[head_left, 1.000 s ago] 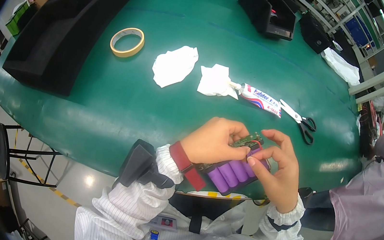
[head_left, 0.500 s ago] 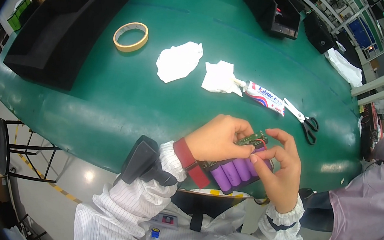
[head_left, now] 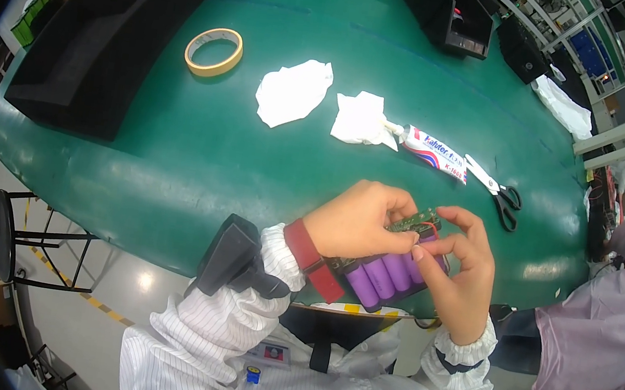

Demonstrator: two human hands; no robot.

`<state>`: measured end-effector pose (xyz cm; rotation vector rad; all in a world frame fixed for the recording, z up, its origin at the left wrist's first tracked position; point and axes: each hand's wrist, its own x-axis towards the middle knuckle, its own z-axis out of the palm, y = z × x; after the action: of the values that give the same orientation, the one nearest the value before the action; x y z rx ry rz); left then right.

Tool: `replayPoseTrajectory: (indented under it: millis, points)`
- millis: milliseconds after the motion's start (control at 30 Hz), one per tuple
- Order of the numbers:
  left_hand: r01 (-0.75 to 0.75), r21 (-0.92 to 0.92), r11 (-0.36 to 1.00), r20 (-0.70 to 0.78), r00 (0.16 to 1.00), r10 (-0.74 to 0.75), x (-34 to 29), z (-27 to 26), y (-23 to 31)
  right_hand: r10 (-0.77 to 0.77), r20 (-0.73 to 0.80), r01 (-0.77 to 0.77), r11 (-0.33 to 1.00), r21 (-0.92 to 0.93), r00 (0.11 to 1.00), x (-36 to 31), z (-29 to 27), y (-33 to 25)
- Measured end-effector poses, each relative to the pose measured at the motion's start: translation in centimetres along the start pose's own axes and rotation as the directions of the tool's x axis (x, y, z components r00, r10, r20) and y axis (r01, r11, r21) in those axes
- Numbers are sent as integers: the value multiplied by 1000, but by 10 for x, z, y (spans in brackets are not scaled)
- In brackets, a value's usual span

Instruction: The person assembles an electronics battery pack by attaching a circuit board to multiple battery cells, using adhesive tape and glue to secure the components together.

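A battery pack [head_left: 382, 277] of several purple cylindrical cells lies at the near edge of the table, with a green circuit board [head_left: 424, 221] along its far side. My left hand [head_left: 356, 220] is closed over the pack's left and far side, thumb pressed near the board. My right hand [head_left: 465, 286] is at the pack's right end, thumb and index finger pinched together beside the left thumb, close to a thin red wire [head_left: 431, 226]. What sits between those fingertips is too small to make out.
On the green table [head_left: 202, 133] lie a roll of yellowish tape [head_left: 233, 63], two white tissues [head_left: 293, 93] [head_left: 357, 117], a glue tube [head_left: 435, 153] and black-handled scissors [head_left: 498, 191]. A long black tray [head_left: 83, 78] is at left, black bins [head_left: 467, 43] at far right. Another person [head_left: 603, 328] stands at right.
Both hands stay on the battery pack with nearly the same grip. The pack and hands have shifted very slightly to the right; the fingertips have moved only a little.
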<state>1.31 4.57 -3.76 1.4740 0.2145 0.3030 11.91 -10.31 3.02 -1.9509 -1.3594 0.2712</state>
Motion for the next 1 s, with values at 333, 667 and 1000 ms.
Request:
replayPoseTrajectory:
  millis: [333,667,1000]
  points:
    - [9,-3,1000,24,1000,-9,2,0,-1,16,17,-15,1000,-3,1000,1,-2,0]
    - [38,-32,999,40,999,-36,2,0,0,2,3,-2,1000,-27,1000,1,0,2]
    - [32,-24,999,30,999,-32,2,-1,-2,-24,-6,23,998,-54,1000,1,1,3]
